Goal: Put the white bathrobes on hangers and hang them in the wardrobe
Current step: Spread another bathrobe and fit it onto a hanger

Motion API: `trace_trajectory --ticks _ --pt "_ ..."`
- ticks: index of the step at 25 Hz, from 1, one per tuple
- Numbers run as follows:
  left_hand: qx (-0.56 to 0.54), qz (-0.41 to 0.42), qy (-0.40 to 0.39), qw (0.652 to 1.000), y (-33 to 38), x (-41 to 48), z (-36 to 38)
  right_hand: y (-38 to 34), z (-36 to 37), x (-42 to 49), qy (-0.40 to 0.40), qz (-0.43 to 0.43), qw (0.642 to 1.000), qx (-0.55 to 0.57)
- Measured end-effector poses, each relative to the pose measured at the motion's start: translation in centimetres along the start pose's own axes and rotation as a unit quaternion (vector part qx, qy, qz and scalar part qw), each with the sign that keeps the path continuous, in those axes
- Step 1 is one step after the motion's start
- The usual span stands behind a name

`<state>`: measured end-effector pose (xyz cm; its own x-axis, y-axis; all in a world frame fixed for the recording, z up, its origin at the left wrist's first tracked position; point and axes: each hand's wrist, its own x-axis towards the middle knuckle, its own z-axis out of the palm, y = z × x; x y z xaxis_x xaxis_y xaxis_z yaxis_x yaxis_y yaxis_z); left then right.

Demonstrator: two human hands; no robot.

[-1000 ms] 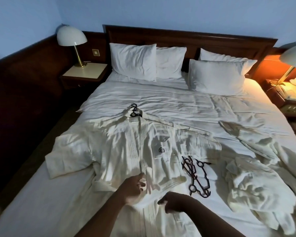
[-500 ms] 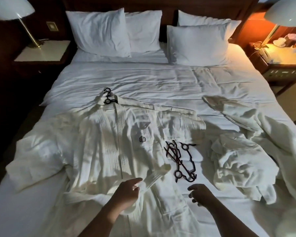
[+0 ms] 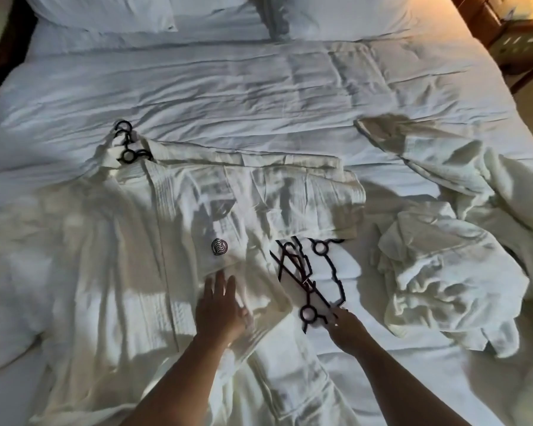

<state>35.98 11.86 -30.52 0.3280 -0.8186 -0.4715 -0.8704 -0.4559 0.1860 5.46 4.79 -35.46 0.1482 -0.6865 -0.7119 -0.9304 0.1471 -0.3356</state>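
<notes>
Left grip point(image 3: 219, 305) is lying released, flat on the robe point(image 3: 120, 256); right grip point(image 3: 345, 327) is touching the loose hangers point(image 3: 308, 281).
The robe is lying spread on the bed point(image 3: 228, 87), a hanger point(image 3: 126, 147) sitting in its collar; the right grip is meeting the loose hangers' near end, whether grasping them I cannot tell; a second robe point(image 3: 443, 272) is lying crumpled to the right, apart from them.

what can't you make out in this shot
Head view only.
Right hand: motion blur hides whether it grips the loose hangers.
Loose hangers: overlapping, count unclear.
Collar hanger: mostly hidden inside the spread bathrobe.
Pillows: cut off by top edge.
</notes>
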Motion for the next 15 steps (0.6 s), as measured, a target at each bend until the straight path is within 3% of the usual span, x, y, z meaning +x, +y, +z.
trace_trajectory --ticks 2,4,7,10,15 --pt "0.010 0.011 -0.009 1.000 -0.7 0.8 1.1 0.2 1.2 -1.0 -0.034 0.049 0.998 -0.029" --pt "0.010 0.028 -0.019 0.999 -1.0 1.3 1.6 0.2 1.6 -3.5 0.003 0.083 0.993 -0.086" --pt "0.020 0.042 -0.020 0.999 -1.7 1.6 2.2 1.0 1.1 -6.0 0.045 0.068 0.974 -0.211" --pt "0.014 0.044 -0.032 0.998 -1.9 1.8 2.1 1.6 -1.1 -6.4 0.048 0.118 0.981 -0.146" --pt "0.048 0.043 -0.033 0.997 -1.6 1.8 1.9 1.8 -5.1 -7.4 0.241 0.087 0.967 -0.004"
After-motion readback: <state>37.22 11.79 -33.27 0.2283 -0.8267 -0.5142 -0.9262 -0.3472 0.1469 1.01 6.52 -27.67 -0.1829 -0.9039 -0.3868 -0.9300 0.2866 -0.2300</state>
